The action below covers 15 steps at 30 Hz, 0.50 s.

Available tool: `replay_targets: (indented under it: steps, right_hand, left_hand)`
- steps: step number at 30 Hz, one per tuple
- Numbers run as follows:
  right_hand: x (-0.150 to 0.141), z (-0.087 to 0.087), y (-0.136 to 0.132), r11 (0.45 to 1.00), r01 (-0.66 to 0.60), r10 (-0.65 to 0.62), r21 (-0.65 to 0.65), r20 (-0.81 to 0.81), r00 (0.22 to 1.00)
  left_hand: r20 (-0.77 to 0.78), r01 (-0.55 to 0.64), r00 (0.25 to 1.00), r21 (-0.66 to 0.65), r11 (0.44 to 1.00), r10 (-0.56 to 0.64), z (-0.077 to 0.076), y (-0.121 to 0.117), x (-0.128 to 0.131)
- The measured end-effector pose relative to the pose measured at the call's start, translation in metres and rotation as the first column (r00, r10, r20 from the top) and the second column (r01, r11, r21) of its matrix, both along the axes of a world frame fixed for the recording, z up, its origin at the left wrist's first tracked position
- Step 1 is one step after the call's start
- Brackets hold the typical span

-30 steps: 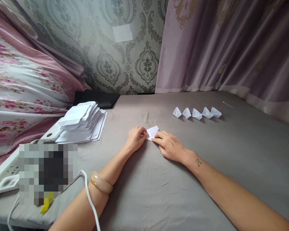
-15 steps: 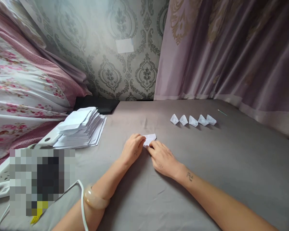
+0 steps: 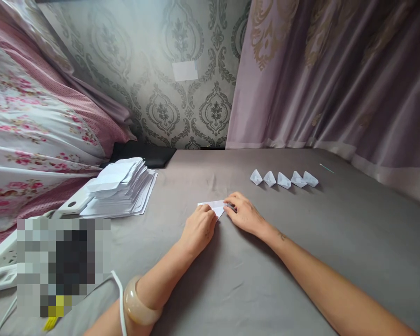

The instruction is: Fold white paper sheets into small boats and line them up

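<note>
Now right hand (image 3: 245, 214) at tip of folded paper (image 3: 216, 204).

A black case (image 3: 145, 155) lay at the table's far left corner. A white power strip (image 3: 7, 249) and cable (image 3: 120, 298) lay along its left side, below floral fabric (image 3: 28, 126).

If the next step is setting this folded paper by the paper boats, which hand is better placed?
Probably the right hand: it touches the folded paper and is nearer the paper boats than the left hand.
</note>
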State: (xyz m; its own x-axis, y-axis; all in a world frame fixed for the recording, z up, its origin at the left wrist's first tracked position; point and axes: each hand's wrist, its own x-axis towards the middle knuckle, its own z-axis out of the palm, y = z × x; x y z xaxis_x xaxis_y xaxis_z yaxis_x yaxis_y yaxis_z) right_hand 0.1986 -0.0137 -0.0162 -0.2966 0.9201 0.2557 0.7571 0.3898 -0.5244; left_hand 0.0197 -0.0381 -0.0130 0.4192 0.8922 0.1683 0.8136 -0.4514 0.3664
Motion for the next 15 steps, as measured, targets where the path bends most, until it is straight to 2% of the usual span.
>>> replay_targets:
  steps: [4,8,11,15]
  right_hand:
    - [0.003,0.001,0.021,0.995,-0.082,0.083,-0.059,0.011,0.997]
    - [0.000,-0.004,0.028,0.990,-0.131,0.129,-0.059,-0.030,0.991]
    - [-0.001,-0.007,0.026,0.988,-0.157,0.156,-0.009,-0.057,0.986]
    - [0.000,-0.007,0.023,0.973,-0.222,0.225,0.063,-0.034,0.974]
  left_hand:
    - [0.185,-0.063,0.980,-0.067,0.996,0.075,-0.007,0.015,-0.005]
    - [0.297,-0.122,0.942,-0.136,0.983,0.158,-0.015,0.026,-0.012]
    - [0.260,-0.187,0.945,-0.065,0.980,0.198,-0.013,0.029,-0.016]
    - [0.146,-0.129,0.980,-0.062,0.990,0.137,-0.005,0.030,-0.019]
